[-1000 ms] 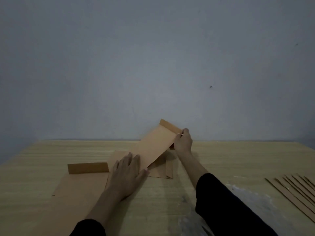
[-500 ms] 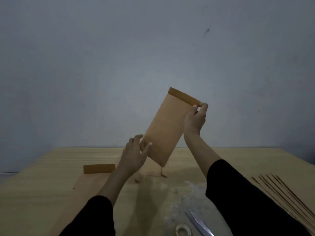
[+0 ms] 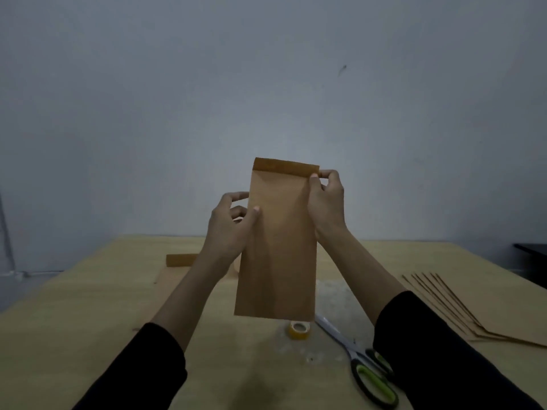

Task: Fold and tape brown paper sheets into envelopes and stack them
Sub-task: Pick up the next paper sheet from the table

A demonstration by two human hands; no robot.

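A folded brown paper envelope (image 3: pixel 278 241) hangs upright in the air above the table, its flap folded over at the top. My right hand (image 3: pixel 325 199) pinches its top right corner at the flap. My left hand (image 3: pixel 231 223) grips its left edge, thumb on the front and fingers behind. A fanned stack of finished brown envelopes (image 3: pixel 461 312) lies on the table at the right. A flat brown paper sheet (image 3: pixel 171 279) with a folded end lies on the table behind my left arm.
A small roll of tape (image 3: pixel 299 330) and green-handled scissors (image 3: pixel 364 365) lie on a clear plastic patch on the wooden table (image 3: pixel 74 335) just below the envelope. A grey wall stands behind the table. A dark surface (image 3: pixel 532 253) shows at the far right.
The envelope has been lifted off the table and turned upright in front of me. My left hand left the flat sheet and took hold of the envelope's left edge.
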